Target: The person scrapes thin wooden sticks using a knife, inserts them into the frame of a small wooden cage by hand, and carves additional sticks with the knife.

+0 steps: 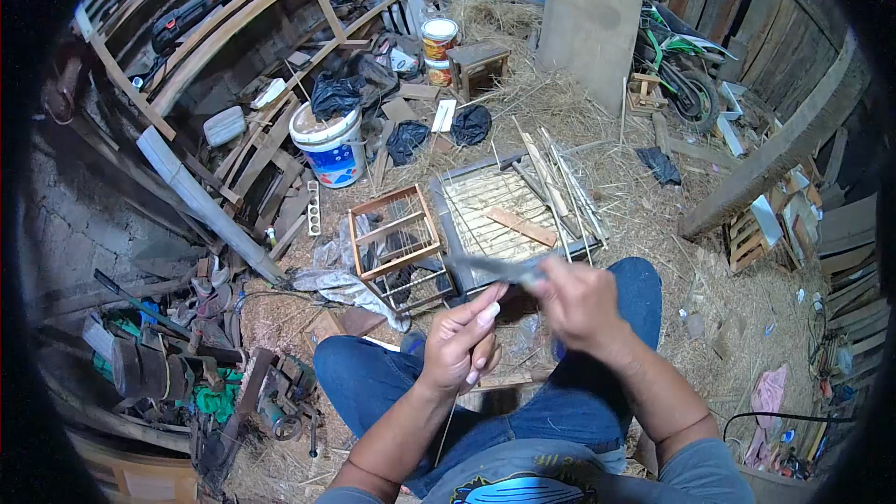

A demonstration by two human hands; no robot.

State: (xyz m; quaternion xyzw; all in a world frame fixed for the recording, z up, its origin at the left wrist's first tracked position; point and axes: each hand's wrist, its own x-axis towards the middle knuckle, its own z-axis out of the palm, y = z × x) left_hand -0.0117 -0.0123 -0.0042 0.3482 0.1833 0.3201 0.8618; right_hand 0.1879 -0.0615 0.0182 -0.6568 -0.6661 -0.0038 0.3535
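My left hand (459, 345) is closed on a thin stick (448, 429), which runs down from the fingers toward my lap. To its right, my right hand (577, 303) is wrapped round the handle of a knife (490, 268); the blade is smeared by motion and points left, just above my left fingertips. Beyond my hands lies a dark-framed panel (437, 215) with thin sticks across it and a flat wood piece (520, 226) on top. A small wooden frame cage (397, 231) stands to the left of the panel.
Long split sticks (551, 177) lie over the panel's right side. A white bucket (329, 145) and black plastic bags (408, 142) are at the upper left. A slanting post (765, 154) and a green motorbike (686, 75) stand at the right. Straw covers the ground.
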